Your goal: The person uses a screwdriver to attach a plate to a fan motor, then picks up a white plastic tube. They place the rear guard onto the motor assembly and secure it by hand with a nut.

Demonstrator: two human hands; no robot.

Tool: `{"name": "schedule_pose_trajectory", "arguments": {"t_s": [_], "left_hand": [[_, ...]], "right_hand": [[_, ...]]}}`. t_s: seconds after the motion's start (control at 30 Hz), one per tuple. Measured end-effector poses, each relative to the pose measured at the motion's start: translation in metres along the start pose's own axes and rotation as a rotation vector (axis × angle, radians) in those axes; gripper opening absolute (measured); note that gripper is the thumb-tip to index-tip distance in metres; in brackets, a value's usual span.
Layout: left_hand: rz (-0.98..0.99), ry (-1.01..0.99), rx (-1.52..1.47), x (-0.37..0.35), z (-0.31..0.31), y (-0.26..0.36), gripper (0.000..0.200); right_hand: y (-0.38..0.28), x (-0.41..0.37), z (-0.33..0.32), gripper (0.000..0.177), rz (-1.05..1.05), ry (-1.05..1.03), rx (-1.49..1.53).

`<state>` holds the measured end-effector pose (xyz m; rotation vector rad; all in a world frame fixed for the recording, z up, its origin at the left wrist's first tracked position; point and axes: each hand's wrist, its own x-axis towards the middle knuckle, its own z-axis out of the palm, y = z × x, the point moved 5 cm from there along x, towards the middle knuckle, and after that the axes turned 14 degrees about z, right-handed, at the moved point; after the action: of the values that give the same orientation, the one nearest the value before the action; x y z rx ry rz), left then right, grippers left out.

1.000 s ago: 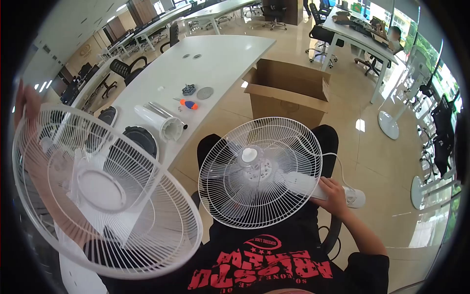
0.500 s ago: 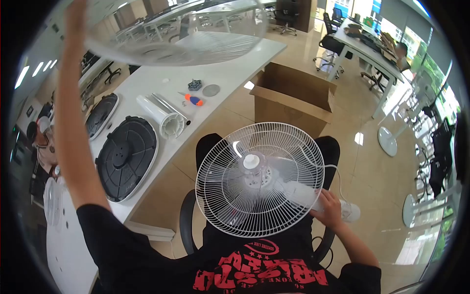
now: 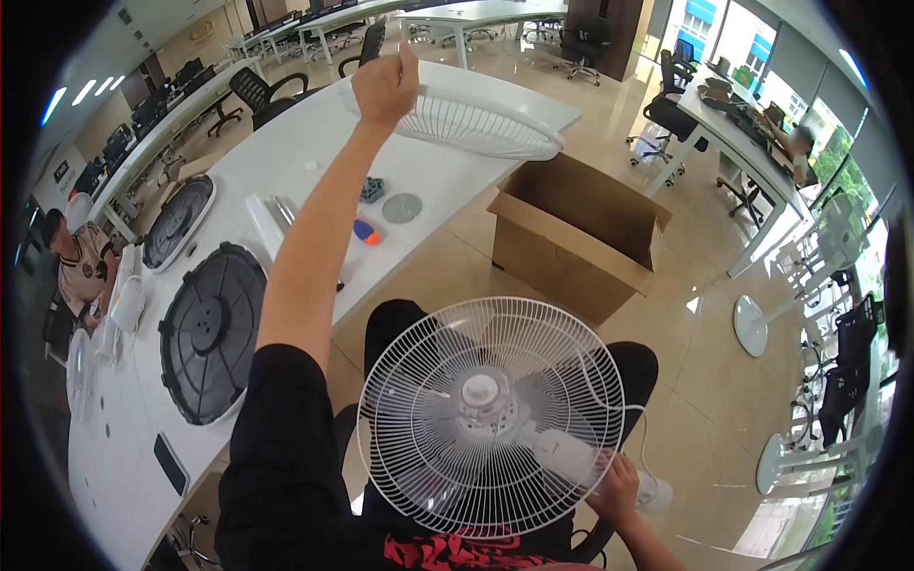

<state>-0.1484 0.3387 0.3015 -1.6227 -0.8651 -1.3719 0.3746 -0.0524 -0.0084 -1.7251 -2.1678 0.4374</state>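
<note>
White fan point(image 3: 487, 411) gripped by its neck point(image 3: 564, 455) in right hand point(image 3: 617, 489), guard point(image 3: 476, 129) in left hand point(image 3: 386, 88)

Tiled floor point(image 3: 705, 409): beige, glossy, with bright reflections. Foreground desk point(image 3: 124, 466): white-topped. Second desk point(image 3: 728, 133): white, right side. Swivel chair point(image 3: 666, 116): black, beside the latter. Mesh-backed armchair point(image 3: 250, 88): black, left. Rear tables point(image 3: 481, 11): white, in rows. Column point(image 3: 628, 33): dark brown. Windows point(image 3: 700, 27): right, daylit. Roller blinds point(image 3: 817, 76): grey, partly lowered. Ceiling strip lights point(image 3: 54, 106): lit, left.
</note>
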Motion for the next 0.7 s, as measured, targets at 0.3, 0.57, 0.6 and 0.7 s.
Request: {"name": "schedule_pose_trajectory", "arguments": {"t_s": [0.3, 0.57, 0.6, 0.7], "left_hand": [[0.234, -0.622, -0.161, -0.130, 0.053, 0.011, 0.056], [0.302, -0.954, -0.106, -0.197, 0.073, 0.010, 0.051], [0.314, -0.840, -0.208, -0.210, 0.077, -0.002, 0.049], [0.168, -1.028, -0.048, -0.207, 0.075, -0.004, 0.057]], "right_hand": [[0.003, 0.011, 0.002, 0.073, 0.055, -0.048, -0.013], [0.009, 0.010, 0.007, 0.080, 0.032, -0.066, -0.029], [0.011, 0.004, 0.008, 0.082, 0.037, -0.077, -0.032], [0.000, 0.003, 0.003, 0.082, 0.077, -0.078, -0.063]]}}
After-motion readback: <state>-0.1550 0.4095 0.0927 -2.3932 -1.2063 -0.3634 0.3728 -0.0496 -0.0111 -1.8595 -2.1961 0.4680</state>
